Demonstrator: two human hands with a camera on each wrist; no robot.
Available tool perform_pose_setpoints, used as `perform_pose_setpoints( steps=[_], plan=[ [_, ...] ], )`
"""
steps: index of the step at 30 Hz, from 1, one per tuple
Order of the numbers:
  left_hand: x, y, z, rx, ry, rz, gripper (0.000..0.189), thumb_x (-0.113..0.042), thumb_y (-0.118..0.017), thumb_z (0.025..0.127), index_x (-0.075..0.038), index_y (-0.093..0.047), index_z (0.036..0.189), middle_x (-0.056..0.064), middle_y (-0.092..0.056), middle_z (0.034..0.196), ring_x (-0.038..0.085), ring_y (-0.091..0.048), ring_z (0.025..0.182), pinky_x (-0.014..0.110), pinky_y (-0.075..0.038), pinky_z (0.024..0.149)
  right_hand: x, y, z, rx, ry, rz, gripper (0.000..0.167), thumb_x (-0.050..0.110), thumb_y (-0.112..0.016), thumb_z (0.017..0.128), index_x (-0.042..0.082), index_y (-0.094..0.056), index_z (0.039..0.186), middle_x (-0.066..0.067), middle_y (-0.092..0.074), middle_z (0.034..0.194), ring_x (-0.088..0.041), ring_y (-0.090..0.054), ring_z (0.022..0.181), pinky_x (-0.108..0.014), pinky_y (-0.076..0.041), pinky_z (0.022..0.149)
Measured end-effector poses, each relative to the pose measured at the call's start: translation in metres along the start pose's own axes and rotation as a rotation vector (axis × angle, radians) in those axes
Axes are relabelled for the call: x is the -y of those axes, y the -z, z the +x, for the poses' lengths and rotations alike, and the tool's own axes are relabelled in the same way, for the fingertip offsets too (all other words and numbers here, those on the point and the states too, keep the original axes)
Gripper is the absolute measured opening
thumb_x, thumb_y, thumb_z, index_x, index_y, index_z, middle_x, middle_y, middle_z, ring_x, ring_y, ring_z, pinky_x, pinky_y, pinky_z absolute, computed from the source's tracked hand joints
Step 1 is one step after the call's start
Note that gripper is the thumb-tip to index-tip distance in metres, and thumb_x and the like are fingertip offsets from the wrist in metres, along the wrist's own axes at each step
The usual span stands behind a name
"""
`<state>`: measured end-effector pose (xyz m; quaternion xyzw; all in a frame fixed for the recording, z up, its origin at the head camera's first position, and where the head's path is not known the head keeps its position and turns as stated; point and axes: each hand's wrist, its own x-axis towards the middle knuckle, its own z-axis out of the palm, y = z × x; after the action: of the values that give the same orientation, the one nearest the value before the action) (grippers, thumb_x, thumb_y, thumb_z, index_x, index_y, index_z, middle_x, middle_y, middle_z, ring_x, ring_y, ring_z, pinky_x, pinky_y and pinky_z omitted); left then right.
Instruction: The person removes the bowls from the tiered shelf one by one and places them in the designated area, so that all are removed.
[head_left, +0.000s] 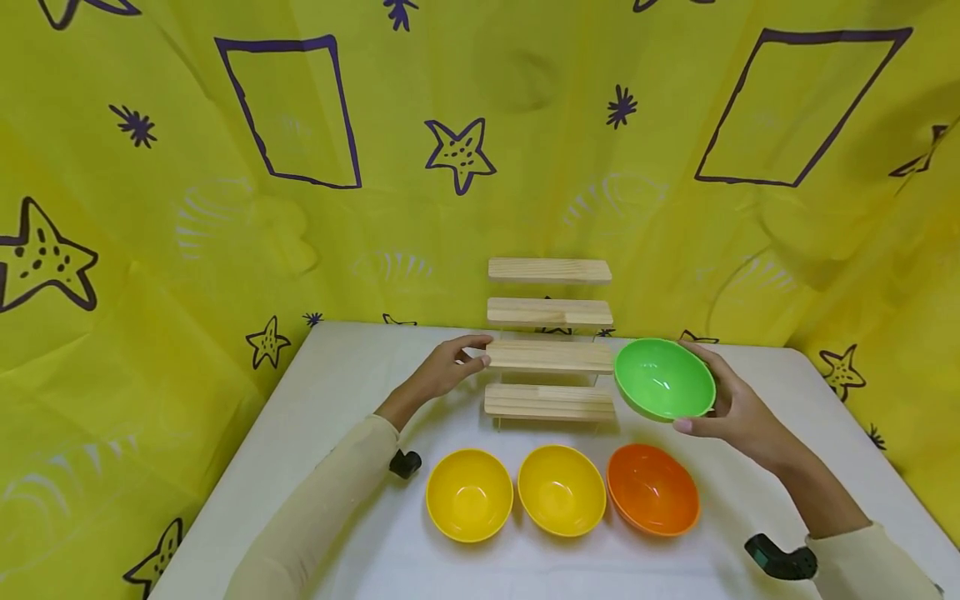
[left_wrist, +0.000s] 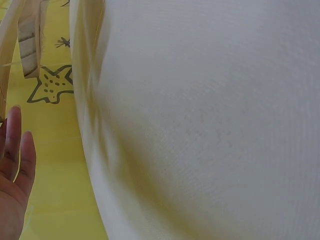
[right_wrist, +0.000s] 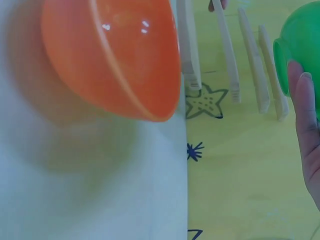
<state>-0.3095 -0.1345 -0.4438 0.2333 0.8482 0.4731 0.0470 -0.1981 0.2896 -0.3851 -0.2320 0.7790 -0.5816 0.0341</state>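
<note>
My right hand (head_left: 750, 412) holds a green bowl (head_left: 663, 379) by its right side, raised and tipped toward me, beside the right end of a tiered wooden stand (head_left: 550, 357). The thumb lies along the bowl's near side in the head view. Fingers and thumb of my left hand (head_left: 447, 367) pinch the left end of the stand's second step from the bottom. The left wrist view has only part of that hand (left_wrist: 15, 170), next to the wood. Seen from the right wrist, the green bowl (right_wrist: 302, 45) shows its foot ring above the fingers.
In front of the stand, two yellow bowls (head_left: 470, 496) and an orange bowl (head_left: 652, 490) stand in a row on the white table (head_left: 360, 533). A yellow cloth (head_left: 525, 208) with dark drawings hangs behind and at both sides.
</note>
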Motion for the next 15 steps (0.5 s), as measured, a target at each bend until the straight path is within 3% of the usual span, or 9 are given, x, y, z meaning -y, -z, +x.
perform_pose_setpoints(
  steps=[7, 15],
  plan=[
    [0.001, 0.0, 0.0, -0.007, -0.006, 0.003, 0.045, -0.026, -0.061, 0.102, -0.013, -0.055, 0.145, 0.011, -0.061, 0.138, 0.019, -0.062, 0.093, 0.029, -0.051, 0.072, -0.007, 0.007, -0.016, -0.013, -0.025, -0.045, 0.096, -0.015, -0.068, 0.083, 0.017, -0.02, 0.16, 0.011, -0.041, 0.137, -0.003, -0.063, 0.104, -0.024, -0.058, 0.077],
    [0.002, 0.0, 0.001, -0.006, -0.001, 0.006, 0.044, -0.027, -0.061, 0.102, -0.016, -0.056, 0.144, 0.009, -0.061, 0.138, 0.019, -0.062, 0.093, 0.029, -0.051, 0.074, -0.017, 0.014, -0.037, -0.024, -0.049, -0.006, 0.098, -0.018, -0.066, 0.083, 0.02, -0.019, 0.16, 0.012, -0.04, 0.138, -0.004, -0.064, 0.103, -0.026, -0.059, 0.075]
  ],
)
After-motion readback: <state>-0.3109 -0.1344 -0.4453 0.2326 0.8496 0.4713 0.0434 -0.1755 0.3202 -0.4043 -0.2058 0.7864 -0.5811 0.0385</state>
